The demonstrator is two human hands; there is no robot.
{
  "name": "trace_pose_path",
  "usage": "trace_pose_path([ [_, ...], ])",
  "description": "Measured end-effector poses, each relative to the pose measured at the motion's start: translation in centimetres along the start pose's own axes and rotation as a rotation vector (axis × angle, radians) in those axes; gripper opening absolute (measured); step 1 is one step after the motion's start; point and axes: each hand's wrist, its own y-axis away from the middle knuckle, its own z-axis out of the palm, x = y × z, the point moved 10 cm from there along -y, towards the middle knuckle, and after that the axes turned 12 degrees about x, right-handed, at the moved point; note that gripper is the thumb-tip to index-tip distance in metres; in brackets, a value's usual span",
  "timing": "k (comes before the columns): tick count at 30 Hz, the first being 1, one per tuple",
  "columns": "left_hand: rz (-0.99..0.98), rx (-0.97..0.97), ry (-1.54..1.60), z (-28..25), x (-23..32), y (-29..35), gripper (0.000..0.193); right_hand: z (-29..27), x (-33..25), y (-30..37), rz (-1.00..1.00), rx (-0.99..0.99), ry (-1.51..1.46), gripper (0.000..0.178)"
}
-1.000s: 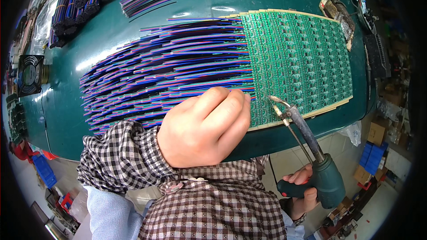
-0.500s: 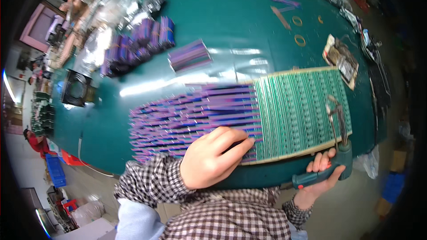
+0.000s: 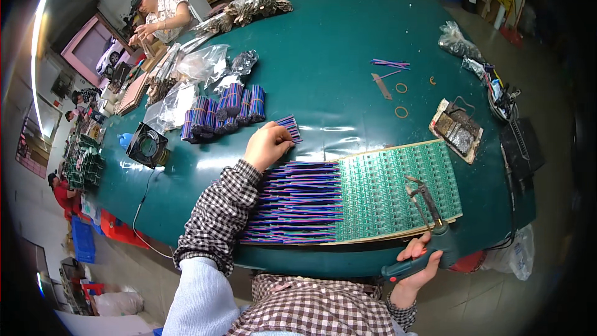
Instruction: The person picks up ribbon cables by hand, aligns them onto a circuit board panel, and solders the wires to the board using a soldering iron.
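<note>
My left hand (image 3: 266,145) reaches far over the table and rests on a small loose stack of purple and blue ribbon wires (image 3: 288,129), fingers closed over its near end. My right hand (image 3: 418,262) holds a green-handled soldering iron (image 3: 429,230) at the table's near edge, its tip over the green circuit board panel (image 3: 398,190). Rows of multicoloured ribbon wires (image 3: 298,202) lie side by side along the panel's left edge.
Bundles of wires (image 3: 227,109) stand beyond my left hand beside a small black fan (image 3: 147,147) and clear plastic bags (image 3: 199,65). A soldering sponge tray (image 3: 457,129), rubber bands (image 3: 401,111) and loose wires (image 3: 390,63) lie at the right. A seated person (image 3: 158,12) works at the far end.
My left hand has left the wires at the panel and stretched forward to the small loose wire stack. My right hand has drawn the soldering iron to the right, near the table edge.
</note>
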Motion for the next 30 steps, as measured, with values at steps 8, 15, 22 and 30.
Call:
trace_pose_path([
  [8,-0.007,-0.002,0.040,-0.5,-0.1,-0.5,0.012,0.3,0.1,-0.3,0.004,0.047,0.110,0.049],
  [15,-0.006,0.027,-0.129,-1.1,-1.8,1.6,0.013,-0.3,0.0,-0.4,-0.009,0.136,0.130,0.049],
  [22,0.162,0.062,-0.159,-1.9,0.9,1.5,0.014,-0.9,0.0,-0.5,0.018,0.142,0.107,0.053],
  [30,0.392,0.038,0.018,-0.8,9.3,-8.1,0.017,-1.5,0.6,-0.4,0.080,0.141,0.089,0.053],
])
